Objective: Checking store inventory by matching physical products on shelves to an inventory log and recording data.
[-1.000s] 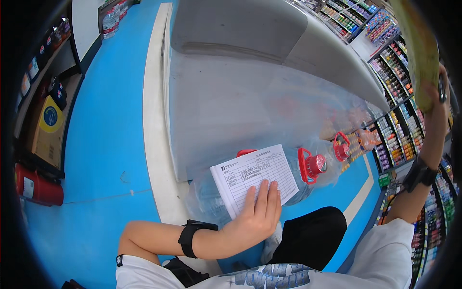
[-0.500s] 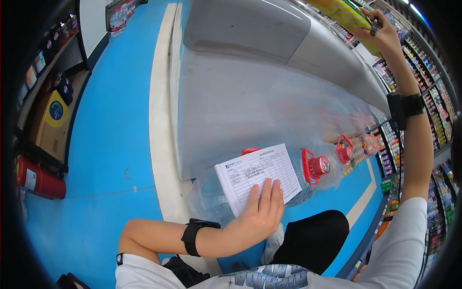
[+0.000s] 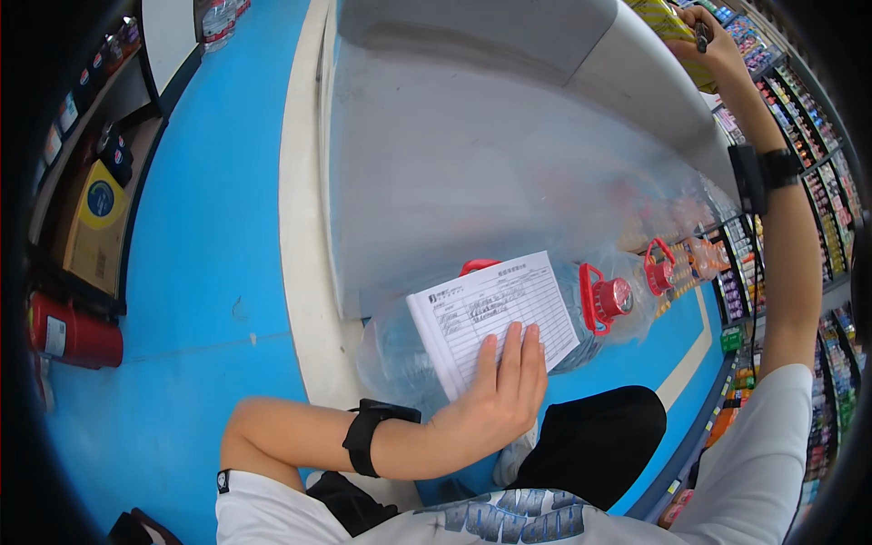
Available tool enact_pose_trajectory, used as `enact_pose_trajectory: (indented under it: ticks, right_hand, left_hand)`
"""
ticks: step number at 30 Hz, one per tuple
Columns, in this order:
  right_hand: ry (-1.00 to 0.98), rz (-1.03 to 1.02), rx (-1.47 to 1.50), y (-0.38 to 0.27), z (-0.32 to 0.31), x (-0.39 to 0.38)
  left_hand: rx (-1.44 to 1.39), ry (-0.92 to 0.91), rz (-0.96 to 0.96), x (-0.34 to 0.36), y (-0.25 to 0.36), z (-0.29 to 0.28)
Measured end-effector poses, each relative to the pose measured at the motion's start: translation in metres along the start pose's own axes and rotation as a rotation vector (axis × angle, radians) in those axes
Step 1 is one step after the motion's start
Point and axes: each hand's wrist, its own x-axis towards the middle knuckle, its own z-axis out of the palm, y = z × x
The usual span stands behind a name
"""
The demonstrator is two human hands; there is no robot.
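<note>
My left hand (image 3: 501, 400) lies flat with its fingers stretched over a pad of printed white forms (image 3: 472, 313), some of its rows filled in by hand. Beneath the pad is a large clear water jug (image 3: 386, 359), lying on its side, with a red handle and cap (image 3: 613, 297). Far up at the right, my right hand (image 3: 720, 56) is raised and closed around a yellow striped package (image 3: 661, 23), partly cut off by the picture's edge. A small dark, pen-like object (image 3: 701, 36) also sits among those fingers.
A large grey panel (image 3: 436, 136) rises behind the jugs. More bottles (image 3: 695, 254) line up to the right, before long stocked shelves (image 3: 827, 182). On the left are a shelf with dark bottles and a carton (image 3: 95, 236), and a red fire extinguisher (image 3: 77, 331). The floor (image 3: 209, 227) is blue.
The view has shifted slightly. The yellow package shows less, nearer the upper right corner, still in my right hand. My left hand stays on the pad.
</note>
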Motion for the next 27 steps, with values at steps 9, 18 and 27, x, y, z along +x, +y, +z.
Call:
enact_pose_trajectory:
  ticks: [9,18,27]
  right_hand:
    - [0.669,-0.798,-0.708,-0.028,0.014,-0.051]
    - [0.731,-0.771,-0.676,-0.017,0.02,-0.055]
    - [0.781,-0.824,-0.732,-0.02,0.022,-0.06]
  left_hand:
    - [0.019,0.001,0.022,-0.007,0.003,-0.001]
    - [0.018,0.023,0.031,-0.001,0.0,0.0]
    - [0.03,0.03,0.038,-0.001,-0.001,0.0]
